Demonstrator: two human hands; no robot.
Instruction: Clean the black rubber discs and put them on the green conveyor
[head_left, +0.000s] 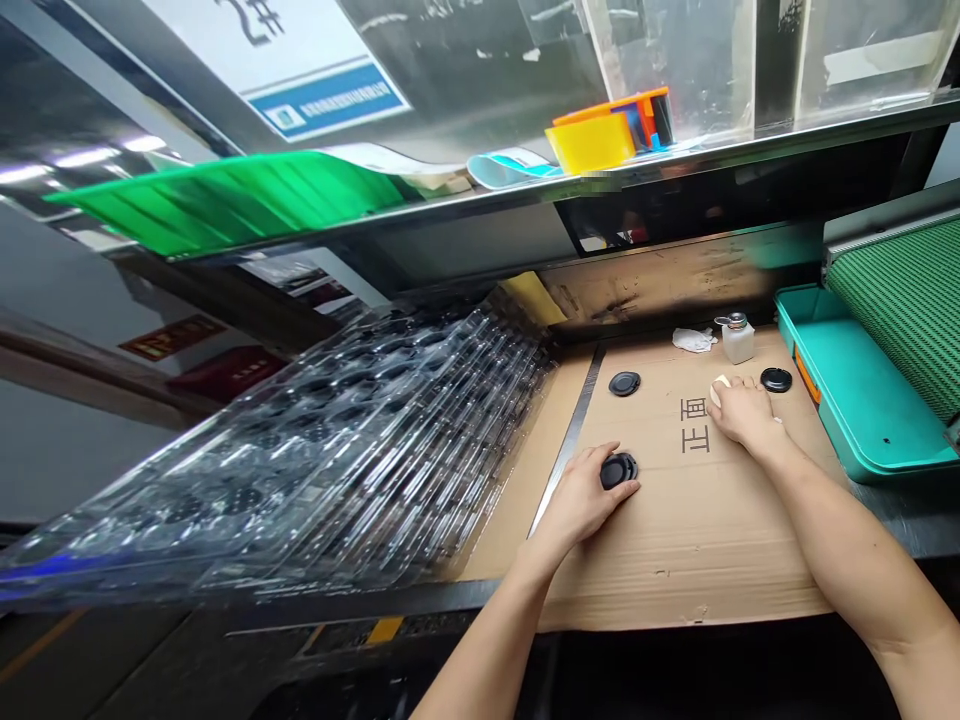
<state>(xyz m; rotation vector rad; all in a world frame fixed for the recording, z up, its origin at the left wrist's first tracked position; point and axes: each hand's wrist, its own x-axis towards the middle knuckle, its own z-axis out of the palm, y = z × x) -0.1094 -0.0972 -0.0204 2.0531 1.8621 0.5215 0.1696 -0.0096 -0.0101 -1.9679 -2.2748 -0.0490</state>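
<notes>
My left hand rests on the cardboard sheet, its thumb and fingers curled round the edge of a round black plastic part. Farther right, my right hand is closed on a small cream-coloured pad, pressed near the board; whether it is cloth or sponge I cannot tell. Just right of that hand lies a second black round part. Another black round part sits beyond my left hand.
Clear plastic blister trays are stacked on the left. Behind my right hand stand a small white bottle and a crumpled white tissue. A teal bin and green conveyor belt are at right. A shelf holds a green bin.
</notes>
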